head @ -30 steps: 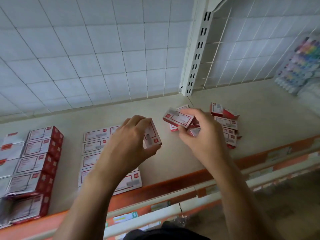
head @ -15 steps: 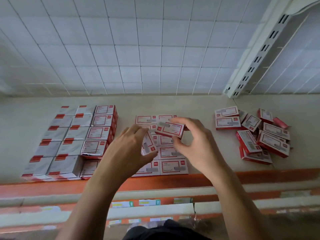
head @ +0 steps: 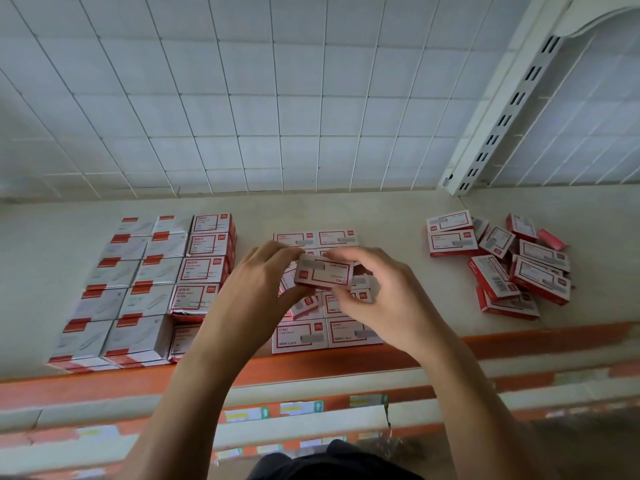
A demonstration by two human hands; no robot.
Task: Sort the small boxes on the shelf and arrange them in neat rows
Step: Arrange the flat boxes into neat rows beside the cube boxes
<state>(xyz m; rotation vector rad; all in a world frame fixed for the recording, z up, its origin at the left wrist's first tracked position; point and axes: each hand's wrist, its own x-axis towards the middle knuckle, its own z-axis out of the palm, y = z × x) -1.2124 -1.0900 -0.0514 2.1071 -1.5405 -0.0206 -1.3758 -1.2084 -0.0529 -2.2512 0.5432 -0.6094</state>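
Long shelf (head: 398, 216) carried stacked boxes (head: 138, 271) near its left edge, flat rows (head: 301, 336) mid-front, loose pile (head: 519, 271) rightward. Over the rows, left hand (head: 252, 289) and right hand (head: 384, 299) each had a fingertip grip pinching one small box (head: 323, 273). Risk: crooked set-down nudging the rows askew.

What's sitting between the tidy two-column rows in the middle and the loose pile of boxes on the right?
Nothing: the head view shows only bare shelf between the rows and the loose pile.
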